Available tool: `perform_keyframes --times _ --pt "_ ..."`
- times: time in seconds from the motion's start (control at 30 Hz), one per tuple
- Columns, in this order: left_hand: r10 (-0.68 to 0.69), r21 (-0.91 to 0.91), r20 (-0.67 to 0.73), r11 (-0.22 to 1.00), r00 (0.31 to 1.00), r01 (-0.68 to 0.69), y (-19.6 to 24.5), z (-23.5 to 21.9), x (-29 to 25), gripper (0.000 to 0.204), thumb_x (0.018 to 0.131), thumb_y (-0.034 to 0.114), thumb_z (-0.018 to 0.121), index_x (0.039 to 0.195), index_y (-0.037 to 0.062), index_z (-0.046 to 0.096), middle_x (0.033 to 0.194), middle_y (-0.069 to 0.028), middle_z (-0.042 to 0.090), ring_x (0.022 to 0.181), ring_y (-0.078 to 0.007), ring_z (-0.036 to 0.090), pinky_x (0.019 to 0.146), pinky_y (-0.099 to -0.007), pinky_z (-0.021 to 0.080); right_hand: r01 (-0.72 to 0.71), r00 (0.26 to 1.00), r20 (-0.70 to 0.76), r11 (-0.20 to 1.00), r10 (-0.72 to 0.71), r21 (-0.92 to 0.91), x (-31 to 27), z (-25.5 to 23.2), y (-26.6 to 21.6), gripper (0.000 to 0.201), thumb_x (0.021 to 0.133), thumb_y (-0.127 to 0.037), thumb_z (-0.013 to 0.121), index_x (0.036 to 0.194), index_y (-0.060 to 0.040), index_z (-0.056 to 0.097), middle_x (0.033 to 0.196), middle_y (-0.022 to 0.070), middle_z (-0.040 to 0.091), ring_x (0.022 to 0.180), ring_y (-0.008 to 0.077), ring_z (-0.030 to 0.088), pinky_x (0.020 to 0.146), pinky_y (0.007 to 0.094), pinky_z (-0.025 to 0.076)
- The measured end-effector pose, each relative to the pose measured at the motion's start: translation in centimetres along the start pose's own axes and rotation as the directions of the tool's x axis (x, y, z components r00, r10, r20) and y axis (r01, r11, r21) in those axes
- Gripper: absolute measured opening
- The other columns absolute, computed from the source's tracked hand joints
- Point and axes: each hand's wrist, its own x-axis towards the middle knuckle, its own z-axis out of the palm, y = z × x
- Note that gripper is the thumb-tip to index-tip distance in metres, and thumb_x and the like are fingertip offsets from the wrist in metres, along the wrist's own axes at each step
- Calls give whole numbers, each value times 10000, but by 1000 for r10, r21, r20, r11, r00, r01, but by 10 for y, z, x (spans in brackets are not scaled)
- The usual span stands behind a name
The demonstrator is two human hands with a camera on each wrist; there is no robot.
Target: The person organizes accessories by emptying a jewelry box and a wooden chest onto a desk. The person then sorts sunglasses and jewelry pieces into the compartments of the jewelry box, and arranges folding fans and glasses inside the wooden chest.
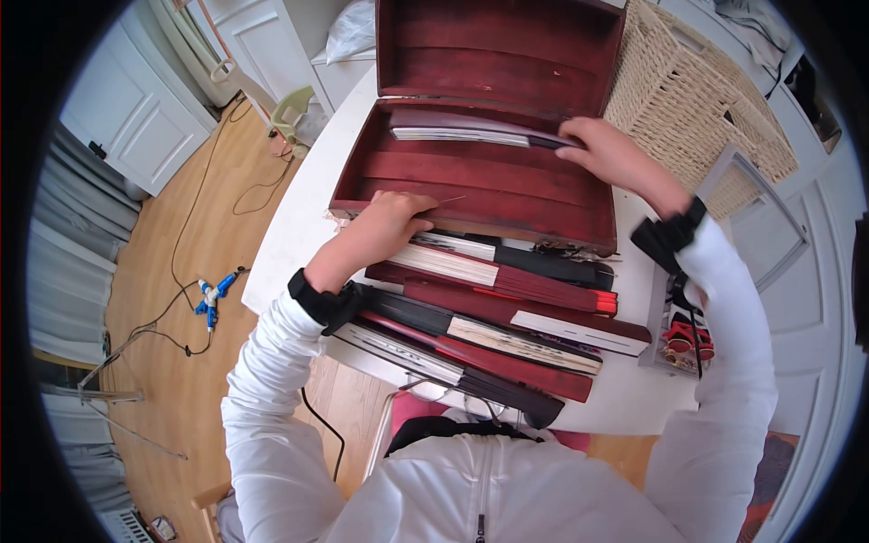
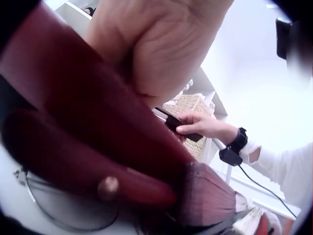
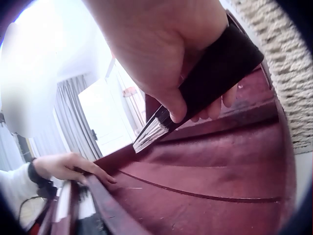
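We have the right hand (image 1: 611,156) pinching one end of a closed folding fan (image 1: 460,135), thumb on one side and fingers round the other. From that grip the fan stretches leftward over the inside of an open dark-red wooden box (image 1: 498,185), close along its far wall; in the right wrist view it slants, and we cannot tell whether its loose end touches the wood. Just beyond the grip, the box's lid (image 1: 498,54) stands raised. Nearer us and to the left of the grip, our left hand (image 1: 385,224) rests on the near wall, its fingers lying fairly straight over the rim. Black wristbands (image 1: 672,237) sit on both wrists. Closer to us than either hand, a row of other closed fans (image 1: 534,285) lies on the white table (image 1: 303,235), some dark red, some black, their pale folded edges showing; the farthest of them sits just beside the near wall. To the right of the grip and beyond it stands a woven basket (image 1: 665,100). Nearer us on that side, past the right forearm, is a grey case (image 1: 801,240) with its clear lid up. Well to the left of both hands, a blue-and-white plug (image 1: 213,294) lies on the wooden floor (image 1: 172,398).
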Motion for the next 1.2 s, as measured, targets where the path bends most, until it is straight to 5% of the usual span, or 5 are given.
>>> perform_keyframes --times 0.33,0.6,0.73,0.93,1.2 --pt "-35 -83 41 996 999 38 -6 -1 4 236 871 84 534 1086 -2 581 959 -215 618 899 -376 588 770 -372 470 -112 990 -134 807 42 -579 64 59 17 210 752 -200 672 858 -20 644 924 119 597 883 318 584 779 432 473" --pt "1 -92 -105 996 994 -11 -7 -8 2 161 781 48 644 830 -13 504 828 -144 506 768 -346 540 680 -387 442 -58 958 287 987 12 152 -22 -13 -78 262 770 -261 672 741 -21 571 648 140 580 631 303 582 600 384 457" --pt "16 -59 -87 998 996 -21 -2 -12 4 156 805 60 622 861 -23 502 847 -142 480 767 -301 509 684 -345 424 10 819 574 1000 3 -18 -109 -26 -111 228 756 -220 671 768 -10 584 672 157 588 663 299 603 605 391 466" --pt "-8 -115 -148 993 989 -9 -4 -19 7 150 841 83 606 875 -22 505 813 -113 519 721 -229 501 660 -316 416 -62 840 506 962 194 -266 -183 12 -103 258 689 -164 703 832 18 591 767 150 608 735 317 604 696 396 482" --pt "-182 -258 -45 952 982 164 3 -34 7 142 896 121 553 914 -21 549 754 -80 568 692 -138 488 669 -273 429 -292 933 260 946 250 139 -194 -14 -101 329 660 -40 652 946 -20 490 840 153 571 794 338 576 677 390 461"
